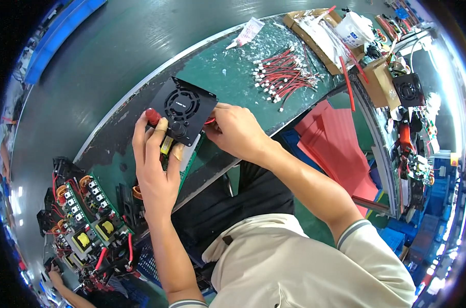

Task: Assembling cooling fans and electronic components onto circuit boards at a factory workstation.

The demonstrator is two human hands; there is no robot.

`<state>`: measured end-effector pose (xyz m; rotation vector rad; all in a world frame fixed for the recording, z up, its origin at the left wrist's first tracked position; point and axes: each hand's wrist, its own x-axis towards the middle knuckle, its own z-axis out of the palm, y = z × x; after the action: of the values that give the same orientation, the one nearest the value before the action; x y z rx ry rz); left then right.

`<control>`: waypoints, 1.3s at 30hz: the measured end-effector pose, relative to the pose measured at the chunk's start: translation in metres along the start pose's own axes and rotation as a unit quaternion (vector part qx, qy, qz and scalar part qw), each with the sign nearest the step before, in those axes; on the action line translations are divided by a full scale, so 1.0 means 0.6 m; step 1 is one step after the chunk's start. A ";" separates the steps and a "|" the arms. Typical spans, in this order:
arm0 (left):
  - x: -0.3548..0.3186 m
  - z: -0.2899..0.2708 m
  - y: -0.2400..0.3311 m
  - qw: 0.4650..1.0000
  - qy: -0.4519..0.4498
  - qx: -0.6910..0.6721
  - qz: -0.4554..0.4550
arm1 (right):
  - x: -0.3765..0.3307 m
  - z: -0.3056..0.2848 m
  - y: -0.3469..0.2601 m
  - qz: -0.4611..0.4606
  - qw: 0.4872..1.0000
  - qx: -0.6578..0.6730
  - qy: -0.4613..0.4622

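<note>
A black metal panel point(201, 119) with a round fan grille is tilted over the bench. A red terminal knob point(153, 116) and a black terminal knob point(179, 129) stick out of it. My left hand point(158, 167), wearing finger cots, is closed around the panel's near left side by the knobs. Beneath it, a yellow-wrapped part point(166, 146) and the edge of a green circuit board point(190, 164) show. My right hand point(240, 131) is pinched at the panel's right edge, where a bit of red wire point(209, 121) shows; its fingertips are partly hidden.
Red wire leads point(284, 77) with white connectors lie piled beyond my right hand, near a glue tube point(247, 32). A cardboard box point(315, 38) stands at the back right. Several circuit boards point(89, 220) crowd the left. Red sheets point(336, 146) lie below the bench, at right. Another person's hand point(54, 276) shows lower left.
</note>
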<state>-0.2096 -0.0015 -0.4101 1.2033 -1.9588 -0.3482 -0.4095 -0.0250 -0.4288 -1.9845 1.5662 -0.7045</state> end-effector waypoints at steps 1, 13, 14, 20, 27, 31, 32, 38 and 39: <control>-0.001 0.002 0.000 1.000 -0.001 -0.003 -0.001 | 0.000 -0.002 0.000 -0.004 1.000 -0.020 0.001; 0.002 0.002 -0.003 1.000 0.001 -0.005 -0.003 | 0.019 -0.016 0.005 0.001 0.999 -0.005 -0.042; 0.002 0.003 -0.004 1.000 0.000 -0.006 -0.003 | 0.020 -0.014 0.009 0.000 0.999 0.009 -0.039; -0.002 0.004 -0.004 1.000 0.005 -0.009 0.000 | 0.021 -0.017 0.008 0.048 0.997 0.024 -0.063; -0.005 0.003 -0.005 1.000 -0.002 0.008 -0.012 | 0.020 -0.019 0.004 0.052 0.996 0.031 -0.067; -0.003 0.004 -0.004 1.000 -0.011 0.004 -0.026 | 0.019 -0.014 0.005 0.011 0.999 -0.010 -0.049; -0.004 0.004 -0.005 1.000 -0.012 0.003 -0.026 | 0.020 -0.013 0.005 0.002 0.999 -0.024 -0.040; 0.009 0.006 0.001 1.000 0.004 0.006 -0.009 | 0.023 -0.015 -0.001 0.025 0.999 -0.039 -0.029; 0.006 0.003 0.002 1.000 0.000 0.002 -0.016 | 0.019 -0.014 -0.010 0.041 0.998 -0.045 -0.033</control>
<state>-0.2124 -0.0043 -0.4088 1.2387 -1.9420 -0.3607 -0.4087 -0.0357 -0.4179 -1.9733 1.6552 -0.5392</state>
